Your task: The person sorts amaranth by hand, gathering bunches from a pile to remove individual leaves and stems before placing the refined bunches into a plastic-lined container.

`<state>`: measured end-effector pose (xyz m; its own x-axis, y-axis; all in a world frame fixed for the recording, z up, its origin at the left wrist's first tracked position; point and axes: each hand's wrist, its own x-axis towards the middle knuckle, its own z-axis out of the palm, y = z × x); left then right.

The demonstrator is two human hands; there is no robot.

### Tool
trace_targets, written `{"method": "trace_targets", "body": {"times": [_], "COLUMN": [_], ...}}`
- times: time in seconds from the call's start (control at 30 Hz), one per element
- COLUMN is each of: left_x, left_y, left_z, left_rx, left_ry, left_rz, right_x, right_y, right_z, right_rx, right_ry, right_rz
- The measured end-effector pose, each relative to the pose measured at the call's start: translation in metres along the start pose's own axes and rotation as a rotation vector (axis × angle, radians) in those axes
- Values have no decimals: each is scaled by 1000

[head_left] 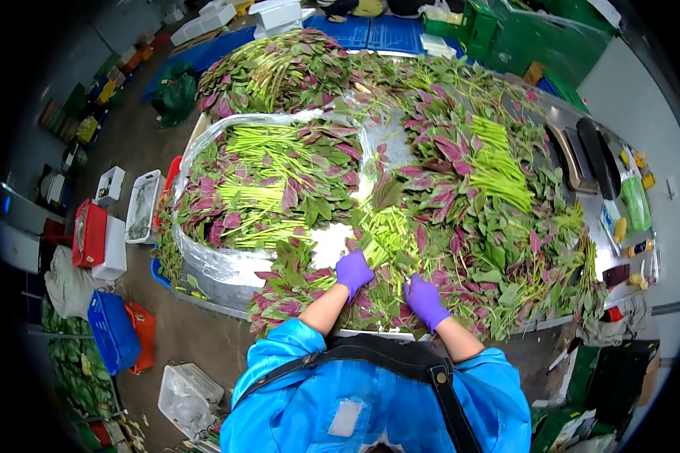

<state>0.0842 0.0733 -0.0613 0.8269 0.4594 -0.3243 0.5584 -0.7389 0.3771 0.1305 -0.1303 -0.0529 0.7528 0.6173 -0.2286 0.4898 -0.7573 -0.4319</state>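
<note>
My left hand (354, 272), in a purple glove, is closed around the stems of leafy greens (385, 238) near the table's front edge. Just to the right, my right hand (425, 300), also gloved in purple, has its fingers bent at the lower stems; what it grips, if anything, is hidden. Left of my hands, a plastic-lined container (204, 253) holds bundles of green and purple leaves with pale stems. A large pile of the same greens (499, 264) spreads over the right side of the metal table.
Another heap of greens (276, 72) stands at the back left. A black and metal device (582, 155) and small items lie at the right end. On the floor at left are a blue crate (113, 332), a red box (90, 234) and white bins (143, 208).
</note>
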Motion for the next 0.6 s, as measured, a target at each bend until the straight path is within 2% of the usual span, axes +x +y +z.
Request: {"method": "trace_targets", "body": {"times": [0.13,0.2,0.27,0.33,0.37,0.4,0.43,0.47,0.5,0.53,0.6], "left_x": [6,4,-1,-16,-29,-56,-61,-84,-77,-75,-61], "left_y": [-1,0,-4,-14,-16,10,0,19,2,-1,3], "left_z": [4,-3,-27,-75,-114,-182,-199,-244,-254,-262,-257], "left_rx": [1,2,-78,-306,-690,-861,-1181,-1259,-1334,-1551,-1782], "left_ry": [17,19,-27,-6,-75,-191,-239,-228,-353,-463,-668], "left_rz": [-43,-55,12,112,232,136,125,95,214,353,752], "right_x": [-36,-47,-36,-16,-9,-1,8,16,21,24,36], "right_y": [25,35,36,29,17,-1,-19,-39,-65,-89,-119], "right_z": [-20,-31,-47,-69,-83,-96,-104,-112,-123,-134,-154], "right_rx": [17,-100,-127,9,-120,-244,-11,223,360,494,513], "right_ry": [-104,-143,-146,-22,145,313,282,246,160,71,-18], "right_rz": [44,26,-7,27,-73,-172,-286,-398,-514,-629,-744]}}
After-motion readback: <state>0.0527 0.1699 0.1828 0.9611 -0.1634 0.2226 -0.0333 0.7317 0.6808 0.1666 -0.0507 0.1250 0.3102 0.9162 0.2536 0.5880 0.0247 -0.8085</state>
